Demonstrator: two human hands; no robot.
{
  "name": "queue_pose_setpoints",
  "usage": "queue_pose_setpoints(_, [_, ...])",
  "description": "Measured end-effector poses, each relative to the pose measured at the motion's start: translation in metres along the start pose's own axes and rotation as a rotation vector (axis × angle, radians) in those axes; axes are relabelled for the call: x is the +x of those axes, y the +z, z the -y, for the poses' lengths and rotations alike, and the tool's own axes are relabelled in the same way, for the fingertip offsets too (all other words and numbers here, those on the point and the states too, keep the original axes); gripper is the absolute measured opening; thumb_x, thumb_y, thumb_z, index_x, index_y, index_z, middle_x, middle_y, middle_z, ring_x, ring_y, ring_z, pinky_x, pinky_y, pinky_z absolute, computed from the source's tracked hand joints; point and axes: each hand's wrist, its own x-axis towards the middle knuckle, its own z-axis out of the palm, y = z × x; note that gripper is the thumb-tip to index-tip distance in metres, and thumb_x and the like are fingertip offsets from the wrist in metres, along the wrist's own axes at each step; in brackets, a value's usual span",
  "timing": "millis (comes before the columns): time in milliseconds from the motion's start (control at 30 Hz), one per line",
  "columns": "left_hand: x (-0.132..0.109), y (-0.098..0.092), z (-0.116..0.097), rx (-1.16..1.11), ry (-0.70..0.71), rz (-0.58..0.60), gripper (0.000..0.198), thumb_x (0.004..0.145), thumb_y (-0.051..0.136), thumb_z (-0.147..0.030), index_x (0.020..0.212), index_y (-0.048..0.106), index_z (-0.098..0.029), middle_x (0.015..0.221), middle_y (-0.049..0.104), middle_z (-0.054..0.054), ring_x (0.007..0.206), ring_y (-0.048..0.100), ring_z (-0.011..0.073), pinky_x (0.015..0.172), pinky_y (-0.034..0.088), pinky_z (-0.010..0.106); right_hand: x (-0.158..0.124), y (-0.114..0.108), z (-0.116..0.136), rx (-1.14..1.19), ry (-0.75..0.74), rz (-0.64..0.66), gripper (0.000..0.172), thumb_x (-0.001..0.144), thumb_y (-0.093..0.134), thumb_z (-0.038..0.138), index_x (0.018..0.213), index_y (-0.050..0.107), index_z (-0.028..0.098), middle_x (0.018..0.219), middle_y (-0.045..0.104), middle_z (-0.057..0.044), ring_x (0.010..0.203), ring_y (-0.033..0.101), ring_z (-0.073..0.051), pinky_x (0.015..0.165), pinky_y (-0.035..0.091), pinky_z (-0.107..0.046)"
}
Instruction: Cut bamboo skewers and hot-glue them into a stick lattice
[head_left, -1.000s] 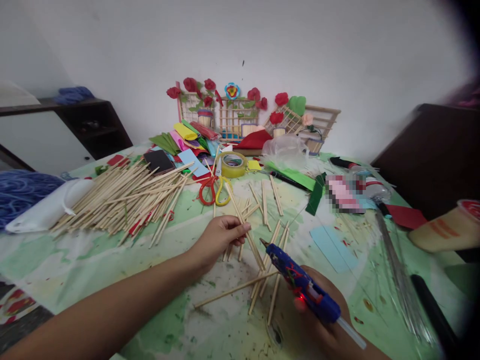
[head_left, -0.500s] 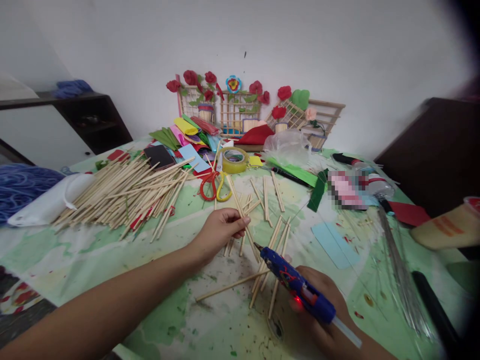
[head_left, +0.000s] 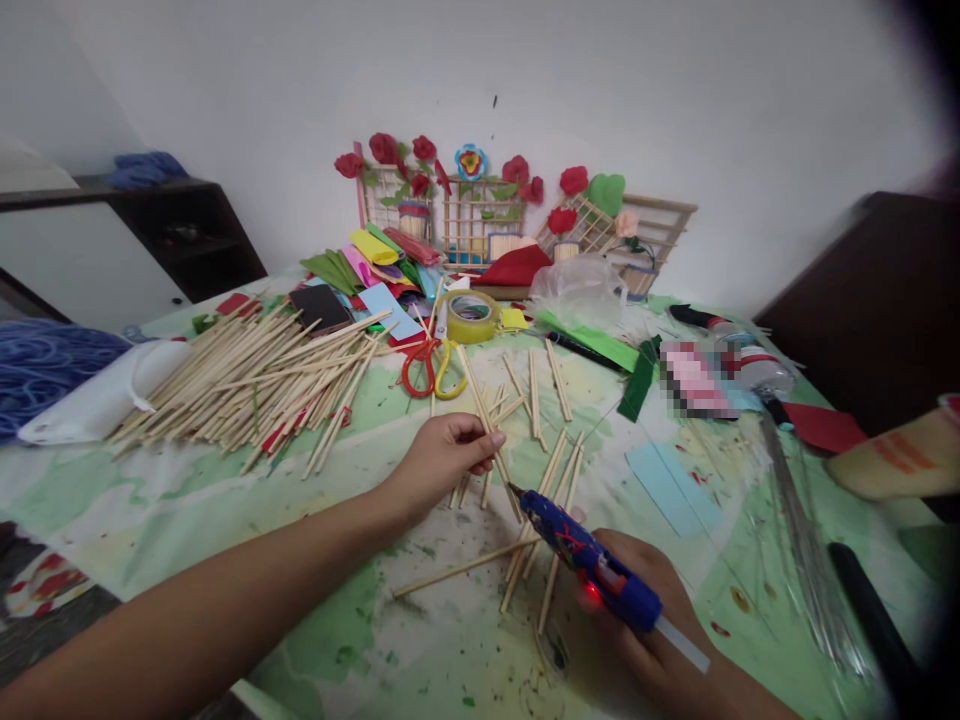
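The left hand (head_left: 442, 455) reaches in from the lower left, and its thumb and fingers are pressed together around a long wooden stick (head_left: 471, 385), which they pinch near the middle of its length. This stick runs slanted over the counter (head_left: 225, 500), with its far end pointing toward the scissors (head_left: 427, 370) and its near end coming down among some loose sticks (head_left: 555, 470) that lie crossed on the green and white cover. The right hand (head_left: 649, 625) is closed around the handle of a blue glue gun (head_left: 589, 565), low at the right side of the view. A small red light shines on the body of the gun and a pale glue rod sticks out at its back. The nozzle points up and to the left and stands just beside the near end of the pinched stick; I cannot tell if it touches it. To the left lies a big pile of sticks (head_left: 247, 385), and next to it a white bag (head_left: 97, 400). Behind the scissors there is a yellow tape roll (head_left: 470, 317) and a heap of coloured paper sheets (head_left: 375, 270). Against the wall stand lattice frames (head_left: 480, 215) decorated with red flowers. A light blue paper piece (head_left: 667, 485) lies flat to the right of the loose sticks.
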Motion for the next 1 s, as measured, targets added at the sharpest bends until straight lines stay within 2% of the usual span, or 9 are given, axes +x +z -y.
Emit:
queue_pose_setpoints(533, [0.0007,-0.0015,-0.0014,0.029,0.026,-0.038,0.029,0.068,0.064,-0.041,0.060,0.056,-0.014,0.054,0.054,-0.002,0.050,0.048,0.0083,0.052,0.039,0.021,0.0022,-0.0003,0.0009,-0.013,0.019,0.009,0.016,0.082,0.042,0.026,0.068,0.038,0.021,0.058,0.044,0.000,0.050,0.042,-0.015,0.048,0.029,-0.028])
queue_pose_setpoints(1000, [-0.0002,-0.0013,-0.0015,-0.016,-0.033,-0.077,0.028,0.066,0.068,-0.039,0.061,0.057,-0.014,0.055,0.059,0.000,0.052,0.054,0.0092,0.053,0.045,0.021,0.0019,0.0008,-0.0019,-0.070,-0.003,-0.006,0.013,0.081,0.043,0.024,0.068,0.043,0.020,0.058,0.045,0.002,0.051,0.043,-0.012,0.048,0.030,-0.024])
